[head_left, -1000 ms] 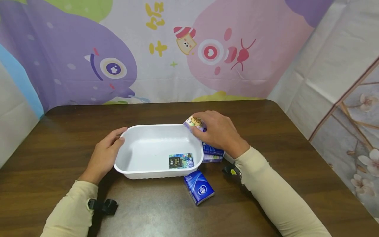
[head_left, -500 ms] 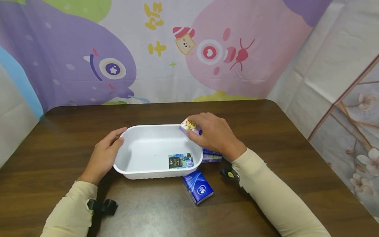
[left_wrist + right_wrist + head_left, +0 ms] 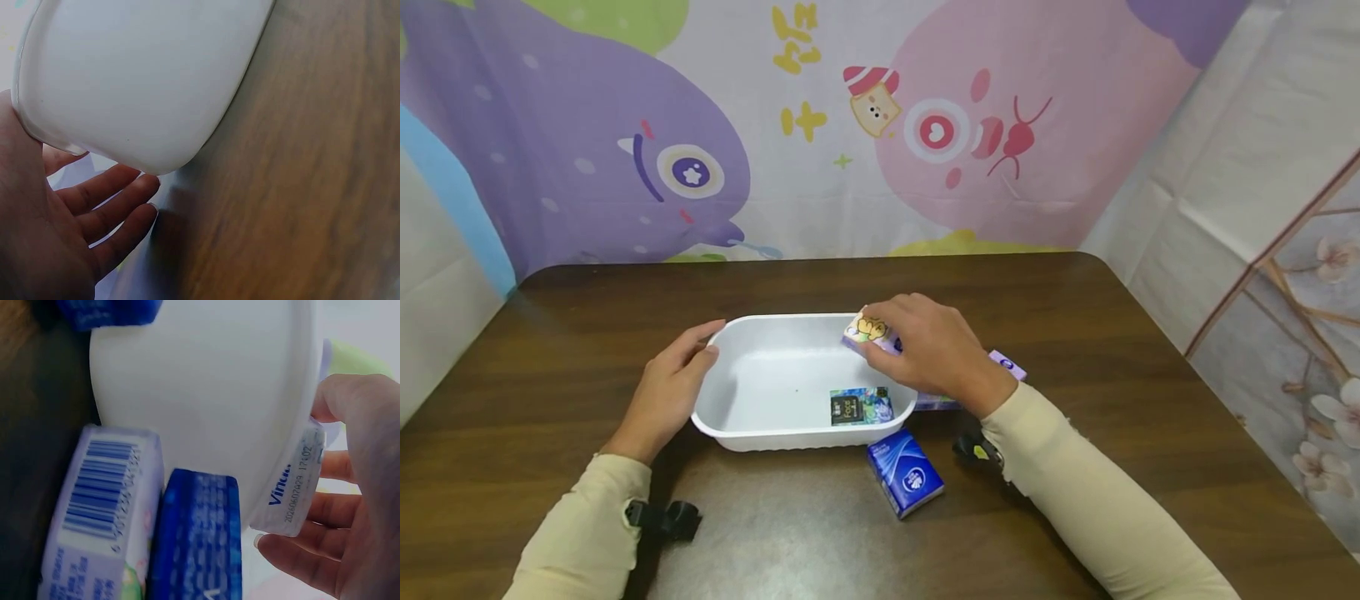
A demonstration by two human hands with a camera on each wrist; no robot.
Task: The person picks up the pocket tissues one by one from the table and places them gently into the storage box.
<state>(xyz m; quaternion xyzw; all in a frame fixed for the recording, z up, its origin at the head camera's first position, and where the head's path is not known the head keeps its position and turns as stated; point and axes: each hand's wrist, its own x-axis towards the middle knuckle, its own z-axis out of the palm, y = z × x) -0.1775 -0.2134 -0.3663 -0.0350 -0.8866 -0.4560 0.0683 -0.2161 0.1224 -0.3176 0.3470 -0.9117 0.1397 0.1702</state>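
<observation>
My left hand (image 3: 666, 383) holds the left end of a white plastic basin (image 3: 760, 442), thumb at the rim. In the left wrist view its fingers (image 3: 119, 215) lie against the outer wall. My right hand (image 3: 936, 350) pinches a pale purple tissue pack (image 3: 867, 329) with a cartoon print, over the basin's back right corner. The right wrist view shows this pack at the rim, its date code facing the camera. Inside the basin, at the front right, lies a tissue pack with a black label and blue-green pattern (image 3: 861, 407).
A blue tissue pack (image 3: 906, 475) lies at the basin's front right corner. Beside the right wall, partly under my right hand, are a purple pack (image 3: 100, 494) and another blue one (image 3: 197, 550). The wooden table (image 3: 790, 533) meets a cartoon-printed cloth (image 3: 812, 217) behind.
My right hand has moved left and slightly toward me with the purple tissue pack, from the basin's back right corner to further over its inside. The left hand and the basin have stayed put.
</observation>
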